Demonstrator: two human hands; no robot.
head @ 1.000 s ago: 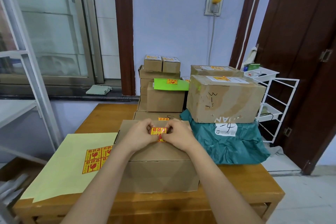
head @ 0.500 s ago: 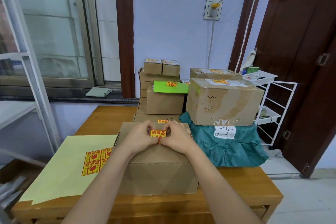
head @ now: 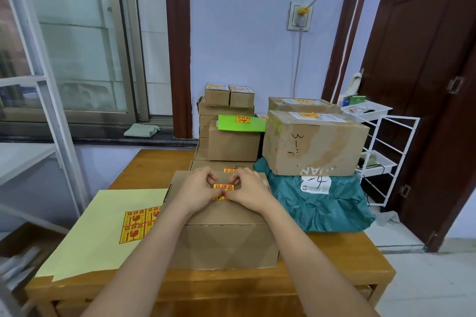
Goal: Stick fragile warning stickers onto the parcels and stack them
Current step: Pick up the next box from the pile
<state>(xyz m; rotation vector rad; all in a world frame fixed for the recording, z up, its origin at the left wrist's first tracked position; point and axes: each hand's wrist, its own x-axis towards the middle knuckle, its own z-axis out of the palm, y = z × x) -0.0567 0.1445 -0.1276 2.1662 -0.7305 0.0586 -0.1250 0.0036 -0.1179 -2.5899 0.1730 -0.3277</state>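
A brown cardboard parcel (head: 224, 242) stands on the wooden table (head: 332, 262) right in front of me. On its top lies a yellow and red fragile sticker (head: 223, 187). My left hand (head: 198, 192) and my right hand (head: 248, 192) meet over it with curled fingers, each pinching one side of the sticker. My thumbs cover its lower half, against the box top. A pale yellow backing sheet (head: 98, 237) with several more stickers (head: 136, 225) lies to the left of the parcel.
Stickered boxes are stacked behind: small ones (head: 228, 96) at the back, a box with a green sheet (head: 234, 144), a large box (head: 314, 141) on a teal bag parcel (head: 316, 203). A white wire rack (head: 383, 157) stands at the right, by a dark door.
The sticker has come down from just above the box onto its top. My thumbs have moved in over its lower half. The view has shifted slightly.
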